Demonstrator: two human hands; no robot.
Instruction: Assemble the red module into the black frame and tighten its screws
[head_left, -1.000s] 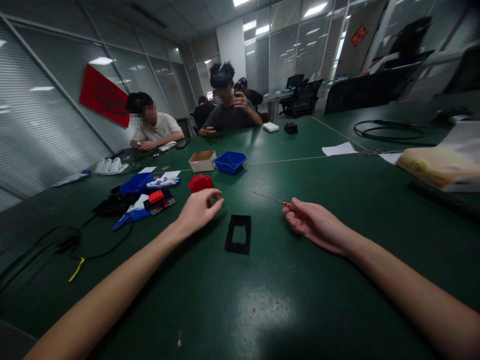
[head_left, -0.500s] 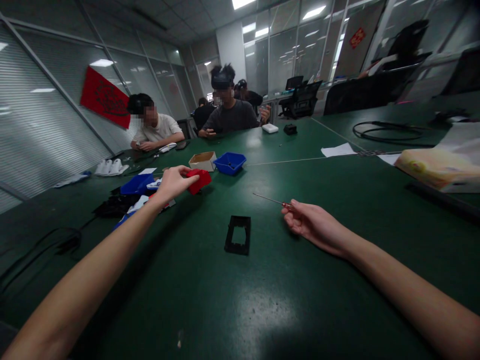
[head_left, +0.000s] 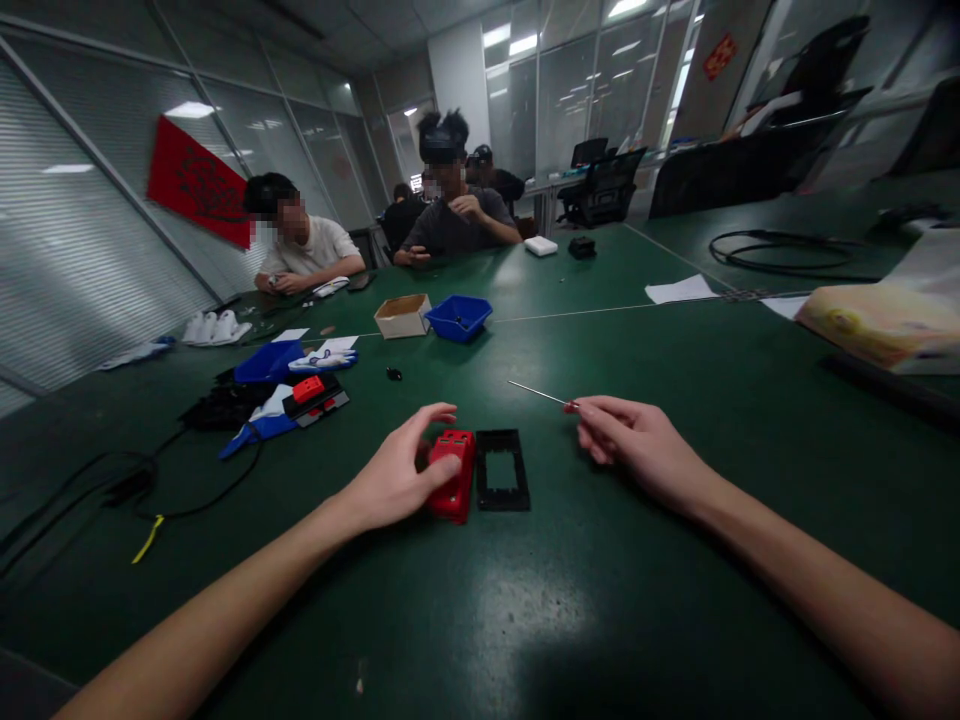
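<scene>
My left hand [head_left: 394,478] grips a red plastic housing [head_left: 452,473] that rests on the green table [head_left: 600,620], right beside a flat black rectangular frame [head_left: 502,470]. The two parts touch or nearly touch along one edge. My right hand [head_left: 637,447] is closed round a thin screwdriver [head_left: 538,394] with a red handle; its metal shaft points left and away, above the table. A small dark piece [head_left: 394,374] lies alone farther back.
A cardboard box [head_left: 403,315] and a blue bin [head_left: 459,317] stand behind. At the left lie another blue bin [head_left: 270,363], a red-and-black part [head_left: 315,393], gloves and black cables [head_left: 187,500]. Two people sit at the far side. A yellowish bag [head_left: 877,335] lies at right.
My left hand reached back to the red housing, picked it up and brought it near, setting it beside the black frame. The right hand with the screwdriver has barely moved.
</scene>
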